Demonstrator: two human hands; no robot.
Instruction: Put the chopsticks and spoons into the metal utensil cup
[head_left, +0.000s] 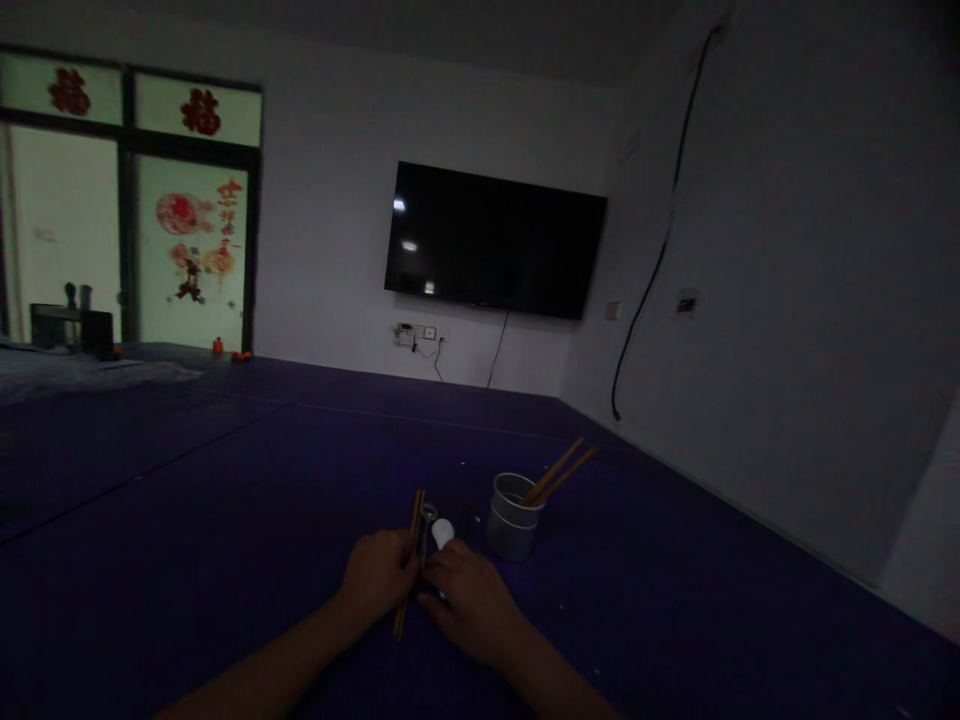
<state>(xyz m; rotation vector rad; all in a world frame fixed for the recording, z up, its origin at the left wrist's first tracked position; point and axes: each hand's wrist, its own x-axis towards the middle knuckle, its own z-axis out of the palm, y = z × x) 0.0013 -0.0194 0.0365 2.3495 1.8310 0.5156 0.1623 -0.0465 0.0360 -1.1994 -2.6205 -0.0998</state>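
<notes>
My left hand [379, 572] is closed around a pair of wooden chopsticks [416, 515], whose ends stick out above and below the fingers. Beside them is a metal spoon [429, 513], its lower part hidden between my hands. My right hand [474, 603] is curled over the handle of a white spoon [442, 532], with the spoon's bowl showing past the fingers. Both hands nearly touch, low over the dark blue surface. Just beyond my right hand stands a grey metal cup [513, 525] with two more chopsticks [555, 475] leaning out to the right.
The wide blue surface [225, 480] runs to the walls, with small white specks on it. Plastic sheeting [82, 375] and a dark box [73, 328] lie far left, near small orange items [240, 356]. A black cable [660, 255] hangs down the right wall.
</notes>
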